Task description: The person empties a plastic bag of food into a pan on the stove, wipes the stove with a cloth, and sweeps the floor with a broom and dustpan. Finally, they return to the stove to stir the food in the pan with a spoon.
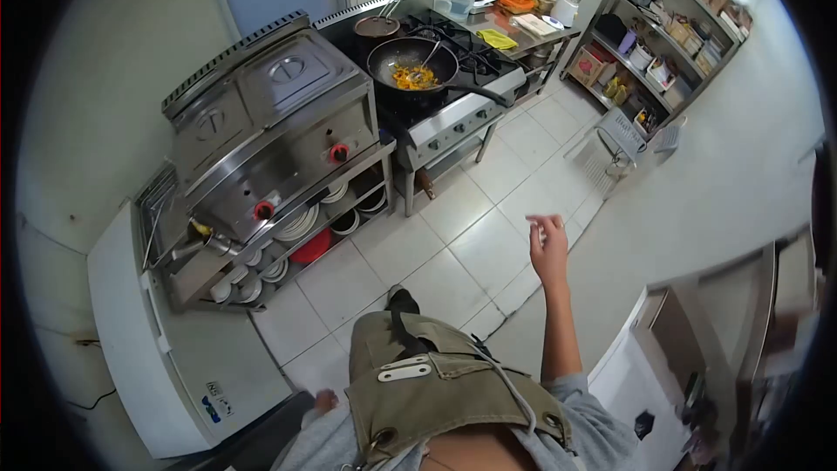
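Observation:
My right hand (548,249) is held out over the tiled floor, with its fingers loosely bent and partly apart. I see nothing in it, and it touches nothing. Low beside my apron (462,397), my left hand (325,401) shows only as a small part past the grey sleeve, so its fingers cannot be made out. Ahead on the stove (458,126) sits a black wok (384,57) with chopped orange-yellow food (414,78) and a metal utensil (430,56) in it. The wok's handle points right, over the stove's front edge.
Left of the stove is a steel food warmer (279,157) with stacked plates (298,224) underneath. A white chest freezer (131,331) stands far left. Behind the stove's right end is a steel table (558,35). Loaded shelves (671,30) and a folded step stool (621,133) are right.

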`<state>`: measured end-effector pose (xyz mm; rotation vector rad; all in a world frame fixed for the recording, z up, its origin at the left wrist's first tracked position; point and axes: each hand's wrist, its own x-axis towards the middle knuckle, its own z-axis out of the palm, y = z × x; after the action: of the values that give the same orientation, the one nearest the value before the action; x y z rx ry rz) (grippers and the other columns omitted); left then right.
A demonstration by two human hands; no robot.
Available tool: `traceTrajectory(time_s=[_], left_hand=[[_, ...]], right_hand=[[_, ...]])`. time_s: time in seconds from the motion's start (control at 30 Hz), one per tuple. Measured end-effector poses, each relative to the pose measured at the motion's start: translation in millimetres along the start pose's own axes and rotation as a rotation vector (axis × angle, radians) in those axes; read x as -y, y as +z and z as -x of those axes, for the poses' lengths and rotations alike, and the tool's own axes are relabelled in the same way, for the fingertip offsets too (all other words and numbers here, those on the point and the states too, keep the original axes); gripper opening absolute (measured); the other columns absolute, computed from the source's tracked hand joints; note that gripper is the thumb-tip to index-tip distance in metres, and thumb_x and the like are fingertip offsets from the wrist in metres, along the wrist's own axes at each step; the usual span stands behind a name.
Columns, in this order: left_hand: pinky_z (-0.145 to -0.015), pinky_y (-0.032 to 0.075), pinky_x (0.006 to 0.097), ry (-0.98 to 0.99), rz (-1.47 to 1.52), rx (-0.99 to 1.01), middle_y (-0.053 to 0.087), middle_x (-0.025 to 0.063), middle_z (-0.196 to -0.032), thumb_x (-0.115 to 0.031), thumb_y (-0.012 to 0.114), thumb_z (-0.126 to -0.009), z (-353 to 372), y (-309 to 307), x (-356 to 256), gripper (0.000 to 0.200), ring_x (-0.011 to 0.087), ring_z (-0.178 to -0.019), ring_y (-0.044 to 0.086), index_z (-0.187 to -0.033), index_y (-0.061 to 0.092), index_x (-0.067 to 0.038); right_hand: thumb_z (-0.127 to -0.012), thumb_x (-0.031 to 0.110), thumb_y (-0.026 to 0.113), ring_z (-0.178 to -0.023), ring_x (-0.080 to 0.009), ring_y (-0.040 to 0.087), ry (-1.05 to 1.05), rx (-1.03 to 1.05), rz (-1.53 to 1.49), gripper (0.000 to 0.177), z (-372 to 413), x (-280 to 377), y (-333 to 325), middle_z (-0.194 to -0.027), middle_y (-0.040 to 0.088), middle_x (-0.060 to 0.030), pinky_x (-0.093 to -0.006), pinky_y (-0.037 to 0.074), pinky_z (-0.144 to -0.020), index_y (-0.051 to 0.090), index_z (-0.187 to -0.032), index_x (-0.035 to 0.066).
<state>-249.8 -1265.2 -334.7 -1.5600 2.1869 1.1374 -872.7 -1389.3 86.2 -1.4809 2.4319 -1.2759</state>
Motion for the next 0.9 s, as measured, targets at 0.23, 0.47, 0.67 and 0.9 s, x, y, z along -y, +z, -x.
traceTrajectory(time_s=[0.23,0.47,0.67,0.9], left_hand=[[-0.083,0.045,0.0275,0.120,1.269,-0.280,0.060,0.0063,-0.100,-0.002,0.051,-0.083,-338,-251,-339,0.023,0.0153,-0.093,0.057,-0.106,0.055,-0.003],[-0.084,0.042,0.0252,0.372,1.006,-0.031,0.059,0.0025,-0.100,-0.022,0.053,-0.091,-402,-262,-523,0.024,0.0090,-0.091,0.053,-0.108,0.055,-0.005],[-0.089,0.040,0.0258,0.123,1.329,-0.142,0.057,0.0042,-0.106,-0.024,0.050,-0.092,-408,-251,-551,0.029,0.0117,-0.101,0.052,-0.114,0.053,-0.005],[-0.091,0.040,0.0305,0.171,1.739,0.164,0.055,0.0064,-0.111,-0.039,0.034,-0.096,-450,-353,-660,0.042,0.0159,-0.103,0.052,-0.121,0.047,-0.007]], right_hand=[[-0.073,0.006,0.057,-0.083,-0.0267,0.049,-0.700,-0.005,0.331,0.018,-305,25,118,-0.088,0.051,-0.0070,-0.0369,0.043,-0.068,0.063,-0.089,0.010],[-0.073,0.018,0.054,-0.096,-0.0195,0.045,-1.254,0.184,0.755,0.016,-525,-26,331,-0.104,0.052,-0.0023,-0.0340,0.038,-0.078,0.066,-0.083,0.013],[-0.075,0.019,0.053,-0.093,-0.0194,0.051,-1.498,0.614,0.726,0.014,-572,-34,350,-0.093,0.060,-0.0037,-0.0335,0.039,-0.079,0.064,-0.076,0.011],[-0.081,0.009,0.050,-0.063,-0.0274,0.062,-1.080,0.683,0.570,0.004,-560,-14,246,-0.067,0.059,-0.0109,-0.0370,0.049,-0.057,0.052,-0.083,0.006]])
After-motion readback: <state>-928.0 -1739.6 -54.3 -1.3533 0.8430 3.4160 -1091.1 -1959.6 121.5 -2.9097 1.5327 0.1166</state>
